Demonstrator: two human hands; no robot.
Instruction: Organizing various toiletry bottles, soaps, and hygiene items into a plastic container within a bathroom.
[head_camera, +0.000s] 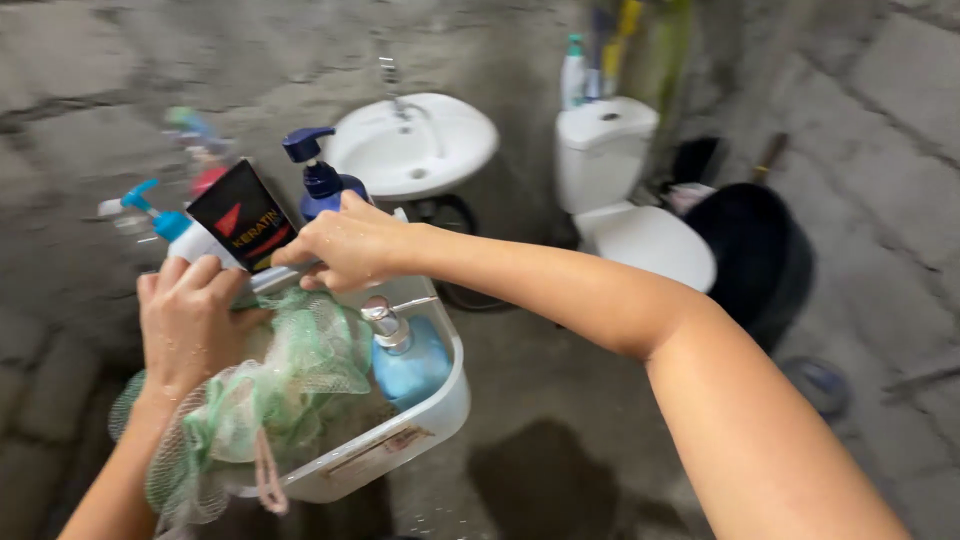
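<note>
Head view: right hand (352, 245) reaches across from right, forearm stretched leftward, fingers curled shut around base of black tube (245, 218) over white caddy (420, 425). Left hand (190, 325) raised from below, fingers partly curled, resting on green mesh sponge (290, 385) beside tube, gripping nothing clearly. Dark blue pump bottle (322, 180) just behind right hand; light blue pump bottle (408, 360) in caddy. Wall sink (415, 145) and toilet (625, 190) beyond
</note>
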